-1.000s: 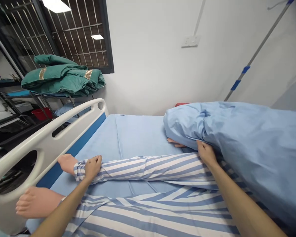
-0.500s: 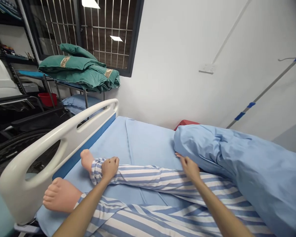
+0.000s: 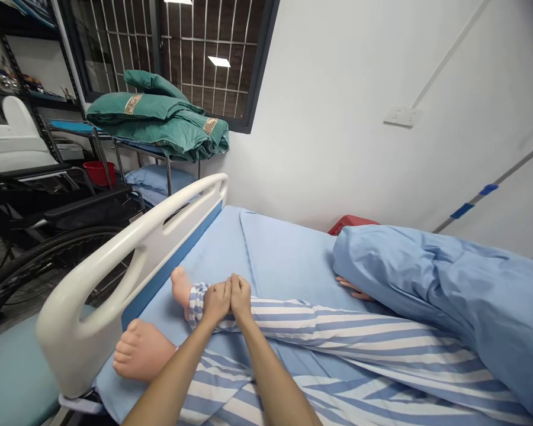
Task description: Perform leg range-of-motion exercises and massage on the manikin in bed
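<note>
A hospital bed (image 3: 288,260) fills the lower frame, its pale blue sheet smooth, with one white moulded side rail (image 3: 73,322) along the left, pierced by oval cut-outs. At the right, a rumpled blue cotton cover (image 3: 426,284) bunches over the mannequin (image 3: 350,337), which wears blue-and-white striped pyjama trousers. Upper left, behind the rail, you see a black wheelchair (image 3: 71,231) and a barred window (image 3: 204,59). A quilted green bundle (image 3: 155,115) with two gold-patterned bands sits on a metal rack there, above one blue pillow (image 3: 160,178) and one red basin (image 3: 98,173).

The mannequin's two smooth bare feet (image 3: 144,350) lie near the rail. Your left hand (image 3: 216,300) and right hand (image 3: 240,296) press together on the striped trouser cuff, fingers curled; you cannot tell whether they pinch the cloth.
</note>
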Tool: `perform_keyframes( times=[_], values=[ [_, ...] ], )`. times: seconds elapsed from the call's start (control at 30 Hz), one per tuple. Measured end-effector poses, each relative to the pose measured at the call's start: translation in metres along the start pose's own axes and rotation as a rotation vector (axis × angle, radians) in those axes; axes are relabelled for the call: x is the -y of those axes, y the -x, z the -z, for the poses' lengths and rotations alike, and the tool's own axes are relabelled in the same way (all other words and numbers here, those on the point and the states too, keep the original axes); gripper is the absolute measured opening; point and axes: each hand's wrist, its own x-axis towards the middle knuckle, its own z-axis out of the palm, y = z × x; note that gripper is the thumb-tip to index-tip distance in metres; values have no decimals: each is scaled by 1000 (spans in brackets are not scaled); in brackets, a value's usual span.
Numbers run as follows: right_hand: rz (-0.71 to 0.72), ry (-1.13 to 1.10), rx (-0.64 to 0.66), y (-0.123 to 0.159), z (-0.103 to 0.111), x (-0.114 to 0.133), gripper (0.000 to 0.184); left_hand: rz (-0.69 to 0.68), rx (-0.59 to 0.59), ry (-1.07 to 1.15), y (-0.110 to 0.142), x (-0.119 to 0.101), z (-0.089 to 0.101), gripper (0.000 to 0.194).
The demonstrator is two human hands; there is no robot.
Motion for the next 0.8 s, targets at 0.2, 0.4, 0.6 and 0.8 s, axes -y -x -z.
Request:
perform_keyframes(
  times=[0.2, 0.4, 0.6, 0.8],
  values=[
    [23, 82, 1, 2, 4, -10, 38, 36, -53, 206, -6, -7, 1, 46],
    [5, -10, 41, -3, 3, -11, 36, 222, -285, 647, -20, -40, -2, 43],
    [-76, -181, -24, -6, 10, -14, 35, 181, -227, 363, -10, -35, -16, 42],
    [-55, -127, -20, -5, 8, -11, 35, 75, -181, 103, -6, -19, -21, 40]
  ],
)
